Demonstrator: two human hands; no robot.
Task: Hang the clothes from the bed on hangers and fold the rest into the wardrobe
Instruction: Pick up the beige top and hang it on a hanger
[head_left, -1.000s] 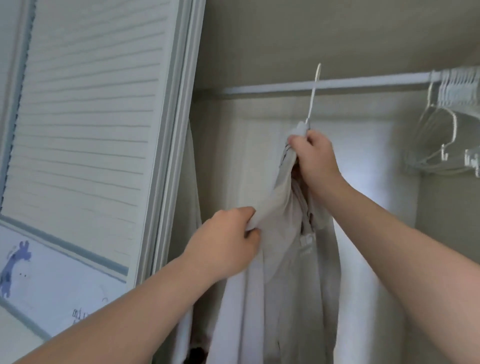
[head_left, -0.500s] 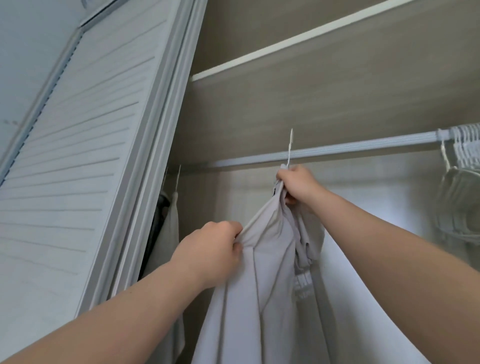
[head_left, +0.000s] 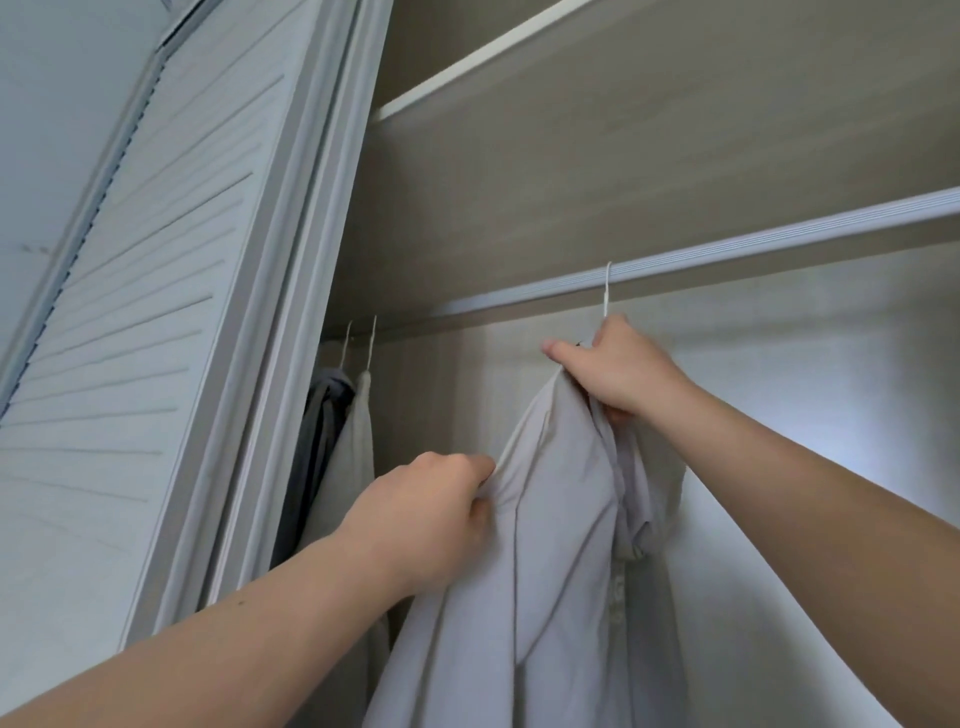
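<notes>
A pale grey garment (head_left: 550, 545) hangs from a white hanger whose hook (head_left: 607, 288) sits over the wardrobe rail (head_left: 753, 248). My right hand (head_left: 618, 371) grips the top of the garment and the hanger just under the hook. Lower left, my left hand (head_left: 431, 514) pinches a fold at the garment's shoulder. The hanger's body is hidden inside the cloth.
Two garments hang at the rail's left end, a dark grey one (head_left: 317, 447) and a white one (head_left: 353, 457). The louvred wardrobe door (head_left: 156, 322) stands at the left. A shelf board (head_left: 623, 130) runs above the rail.
The hanger went up with my right hand and its hook now sits over the rail. My view tilted upward, and the empty hangers at the right left the frame.
</notes>
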